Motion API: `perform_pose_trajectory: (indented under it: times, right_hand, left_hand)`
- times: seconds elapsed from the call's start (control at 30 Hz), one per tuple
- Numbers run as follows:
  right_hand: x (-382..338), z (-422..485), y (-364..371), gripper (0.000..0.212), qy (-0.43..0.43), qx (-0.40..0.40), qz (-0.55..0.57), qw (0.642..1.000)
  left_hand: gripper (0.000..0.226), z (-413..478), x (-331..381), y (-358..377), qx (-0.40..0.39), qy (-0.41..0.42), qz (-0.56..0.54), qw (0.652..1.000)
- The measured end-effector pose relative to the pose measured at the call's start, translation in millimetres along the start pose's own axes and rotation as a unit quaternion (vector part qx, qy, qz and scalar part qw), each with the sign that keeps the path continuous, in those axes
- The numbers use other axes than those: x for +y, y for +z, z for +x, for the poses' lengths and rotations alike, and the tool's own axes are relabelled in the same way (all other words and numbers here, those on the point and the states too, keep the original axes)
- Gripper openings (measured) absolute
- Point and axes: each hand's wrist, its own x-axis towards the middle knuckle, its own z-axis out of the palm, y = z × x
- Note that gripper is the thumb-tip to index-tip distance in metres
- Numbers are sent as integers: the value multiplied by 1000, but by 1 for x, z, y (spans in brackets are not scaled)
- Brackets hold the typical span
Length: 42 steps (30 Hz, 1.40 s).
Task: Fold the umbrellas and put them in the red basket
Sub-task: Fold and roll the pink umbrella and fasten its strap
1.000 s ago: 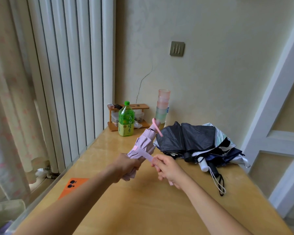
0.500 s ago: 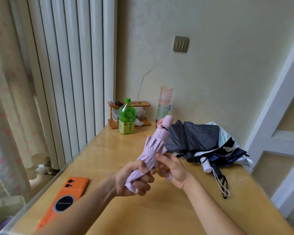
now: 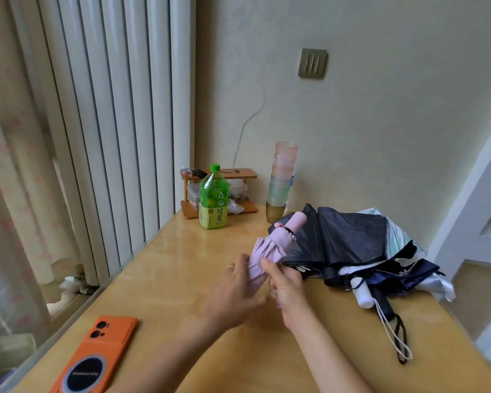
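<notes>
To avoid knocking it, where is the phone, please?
In the head view, the phone lies bottom left on the table, left of the left hand.

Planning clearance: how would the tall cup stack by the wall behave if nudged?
The cup stack is tall on a narrow base, so probably tips easily. Translucent plastic, likely light. Lifted by the top cup, it may come apart.
</notes>
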Motion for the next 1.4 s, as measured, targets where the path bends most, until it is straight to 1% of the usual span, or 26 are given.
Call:
perform_pose_trajectory:
  times: [0.07,0.13,0.17,0.23,0.3,0.37,0.47,0.53,0.63,0.7,0.77,0.83,0.87,0.93,0.97,1.0,1.03,1.07,1.1,1.13,1.17,1.2,1.27,1.33,1.37,1.4]
  right_hand:
    - [2,7,8,31,-5,-9,-13,1000]
    - [9,11,11,24,-8,-17,-16,1000]
    - [12,12,11,26,-8,-15,-23,1000]
    - [20,16,7,38,-18,-17,-66,997]
    - [23,19,5,42,-28,-32,-97,994]
    - [23,24,1,38,-30,-55,-91,994]
    - [22,29,-7,28,-44,-69,-110,991]
    - [23,31,-11,27,-64,-81,-120,987]
    - [23,33,-12,20,-74,-111,-95,987]
    - [23,33,-12,15,-43,-144,-35,988]
    - [23,31,-12,15,6,-162,46,986]
    - [23,30,-14,14,31,-180,110,977]
    - [22,30,-15,14,32,-192,127,973]
    - [20,28,-18,23,32,-216,149,964]
    - [20,27,-19,29,32,-220,152,963]
    - [19,26,-20,32,30,-216,149,964]
    - [18,24,-19,32,29,-208,144,967]
    - [18,23,-17,33,26,-198,135,971]
    - [18,23,-15,34,16,-184,123,975]
    - [19,22,-12,34,1,-169,103,980]
    - [20,22,-10,30,-17,-152,76,985]
    - [20,22,-7,27,-29,-136,50,989]
    - [18,20,-5,22,-41,-124,17,991]
    - [15,18,-6,22,-21,-131,24,991]
    - [15,18,-8,23,-1,-137,38,990]
    - [13,18,-9,23,19,-142,52,988]
  left_hand:
    - [57,2,-3,12,58,-23,15,998]
    - [46,7,-11,19,89,-48,-3,995]
    - [41,10,-17,21,91,-56,-13,994]
    - [34,13,-27,25,104,-46,-28,993]
    - [29,12,-29,24,120,-47,-51,990]
    - [28,13,-31,23,114,-73,-126,983]
    - [31,18,-37,19,93,-129,-263,952]
    - [28,19,-41,14,82,-156,-317,932]
    - [22,16,-34,6,54,-174,-389,903]
    - [25,14,-29,0,31,-188,-434,880]
    - [31,13,-25,-6,-23,-188,-486,853]
    - [39,11,-23,-11,-100,-176,-534,820]
    - [41,9,-22,-13,-135,-170,-556,803]
    - [37,8,-22,-13,-190,-168,-602,757]
    - [36,8,-22,-12,-214,-172,-625,731]
    - [38,9,-24,-11,-232,-172,-640,712]
    - [42,10,-24,-10,-245,-168,-640,708]
    - [47,11,-26,-7,-246,-168,-619,726]
    - [54,13,-26,-5,-232,-174,-581,761]
    - [62,14,-28,-2,-205,-183,-532,801]
    - [68,14,-28,1,-172,-192,-488,834]
    - [69,14,-28,5,-139,-201,-461,853]
    - [61,12,-27,9,-91,-196,-439,872]
    - [48,11,-26,13,-62,-173,-415,891]
    - [46,11,-27,15,-56,-164,-418,892]
    - [47,11,-29,17,-55,-163,-434,884]
